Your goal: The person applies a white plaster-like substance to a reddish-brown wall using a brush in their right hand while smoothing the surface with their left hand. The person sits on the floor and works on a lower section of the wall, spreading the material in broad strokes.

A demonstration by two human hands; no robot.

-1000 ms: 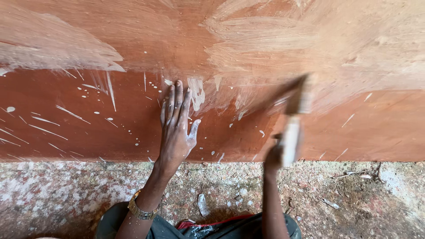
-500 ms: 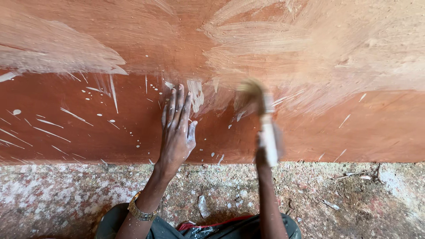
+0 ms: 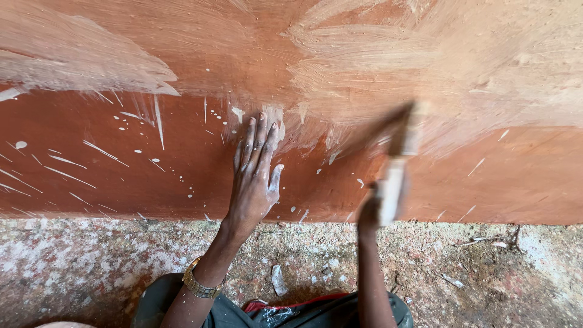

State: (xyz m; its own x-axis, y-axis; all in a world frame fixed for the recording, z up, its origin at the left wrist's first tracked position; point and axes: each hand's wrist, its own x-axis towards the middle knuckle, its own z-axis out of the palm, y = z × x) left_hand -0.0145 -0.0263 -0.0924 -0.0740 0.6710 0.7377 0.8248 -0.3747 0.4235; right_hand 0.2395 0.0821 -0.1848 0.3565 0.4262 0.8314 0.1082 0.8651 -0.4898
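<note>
The wide, pale-handled paintbrush (image 3: 398, 164) sits low on the reddish-brown plastered wall (image 3: 121, 176), just right of centre, its bristle end tilted up to the right and blurred with motion. Half a second ago it stood upright and closer to the other hand; a second ago it lay at much the same slant as now, so the brush is sweeping back and forth across one patch, working the whitish coat down along the edge of the painted zone. The right hand (image 3: 369, 209) is clenched around the lower end of the handle, fingers wrapped tight, though blur hides their detail.

The left hand (image 3: 255, 176) has not shifted: it lies flat on the wall, fingers extended and close together, grasping nothing, the thumb smeared with white paint. A gold-coloured metal wristwatch (image 3: 200, 284) circles that wrist.

Above and to the right, the thin whitish wash (image 3: 376, 67) shows broad, streaky, feathered strokes with the brown showing through. Another brushed patch (image 3: 73, 61) fans out at the upper left. Below them the wall is bare, matte and smooth, flecked with white drips and long thin splashes.

At the wall's foot runs a rough speckled concrete floor (image 3: 91, 267), gritty and stained, scattered with small chips of debris.
</note>
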